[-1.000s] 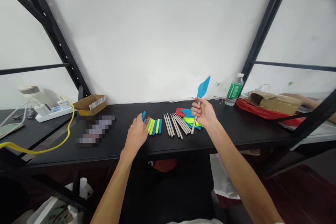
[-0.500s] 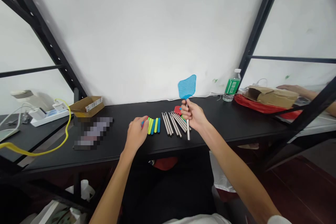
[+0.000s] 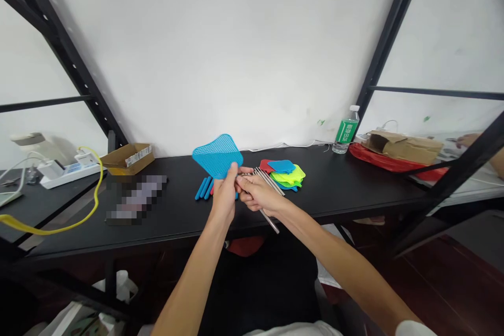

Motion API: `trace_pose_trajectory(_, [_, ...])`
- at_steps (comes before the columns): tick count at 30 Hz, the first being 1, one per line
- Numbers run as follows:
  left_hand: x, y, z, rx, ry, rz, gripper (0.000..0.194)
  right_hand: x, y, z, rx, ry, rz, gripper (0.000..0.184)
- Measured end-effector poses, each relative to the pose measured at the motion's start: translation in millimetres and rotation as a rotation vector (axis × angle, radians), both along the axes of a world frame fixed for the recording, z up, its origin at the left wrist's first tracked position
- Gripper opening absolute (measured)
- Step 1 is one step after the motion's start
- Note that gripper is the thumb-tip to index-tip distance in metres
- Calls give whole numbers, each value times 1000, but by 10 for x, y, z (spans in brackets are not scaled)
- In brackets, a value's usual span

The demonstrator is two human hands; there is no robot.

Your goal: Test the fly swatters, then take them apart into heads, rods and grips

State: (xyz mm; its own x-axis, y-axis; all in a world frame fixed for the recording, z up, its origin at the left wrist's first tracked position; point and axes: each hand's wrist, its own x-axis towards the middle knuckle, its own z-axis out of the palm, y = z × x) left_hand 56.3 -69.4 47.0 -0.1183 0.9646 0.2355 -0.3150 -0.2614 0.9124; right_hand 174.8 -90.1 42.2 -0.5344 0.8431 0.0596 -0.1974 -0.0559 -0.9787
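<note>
A blue fly swatter (image 3: 218, 156) is held tilted above the black table, its mesh head toward the upper left. My left hand (image 3: 226, 189) is closed at the base of the head, thumb pressed on the blue plastic. Close beside it, my right hand (image 3: 254, 192) grips the metal rod, whose lower end sticks out toward the lower right. Coloured handle grips (image 3: 202, 188) lie on the table behind my left hand, partly hidden. Several loose metal rods (image 3: 271, 182) lie beyond my right hand. Right of them is a pile of swatter heads (image 3: 286, 170) in red, blue and yellow-green.
An open cardboard box (image 3: 129, 160) stands at the left, near a power strip (image 3: 71, 176) and a yellow cable (image 3: 96, 189). To the right are a water bottle (image 3: 346, 131) and crumpled cardboard (image 3: 401, 148) on red plastic. Another person's hand (image 3: 468, 140) shows at the far right.
My left hand has left the handle grips and taken hold of the swatter by its head. My right hand has moved left and the swatter has tipped leftward, uncovering the pile of heads.
</note>
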Motion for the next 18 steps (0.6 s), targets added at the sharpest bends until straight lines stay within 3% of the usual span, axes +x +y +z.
trace_pose_trajectory(3, [-350,151,223,11,-161,191,37,94,34,-33,17,-73,-77,36])
trace_pose_trajectory(5, [-562,183,372,82,-188,309,35,153,165,-55,3,-76,-216,27])
trace_pose_trajectory(7, [-653,138,440,138,-123,289,35,174,384,-82,7,-55,-374,14])
trace_pose_trajectory(10, [-559,16,352,112,-47,144,36,144,752,-156,0,-138,-582,42])
trace_pose_trajectory(12, [-446,-27,228,87,-22,83,37,124,933,-234,35,-253,-646,57])
trace_pose_trajectory(15, [-350,-21,94,89,-14,59,37,141,1064,-355,149,-398,-654,59])
trace_pose_trajectory(18, [-349,-26,83,121,10,56,36,192,1073,-394,251,-533,-644,49])
